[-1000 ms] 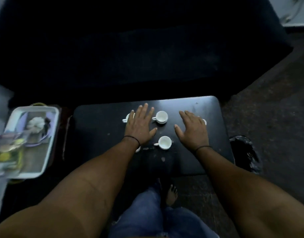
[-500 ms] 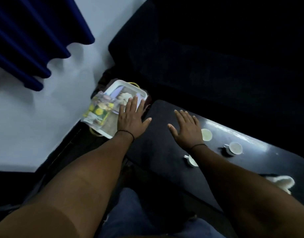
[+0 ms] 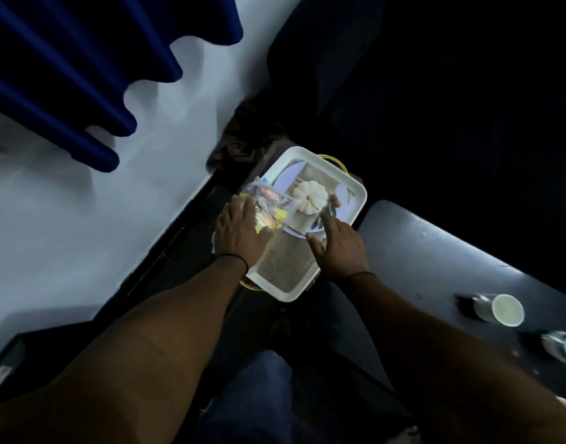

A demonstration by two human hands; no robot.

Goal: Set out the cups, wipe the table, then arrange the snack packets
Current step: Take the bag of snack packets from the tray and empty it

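1. The left hand (image 3: 240, 233) is lying flat on the snack packets (image 3: 268, 208), fingers spread rather than clamped, at the left edge of the white tray (image 3: 360, 195). To lift them well, I judge the fingers should be curling under the packets' edge, since the shiny wrappers are likely slipping under a flat palm.
2. The white pumpkin-shaped object (image 3: 309, 197) is sitting in the tray just right of the packets; lifting straight up is probably avoiding knocking it.
3. The right hand (image 3: 340, 248) is hovering over the tray's right part, fingers loosely open and gripping nothing; it could be steadying the tray rim.
4. Further right, the dark table (image 3: 435, 251) is holding two white cups (image 3: 507, 309), well apart from the tray; the packets should be going onto the bare stretch near them.
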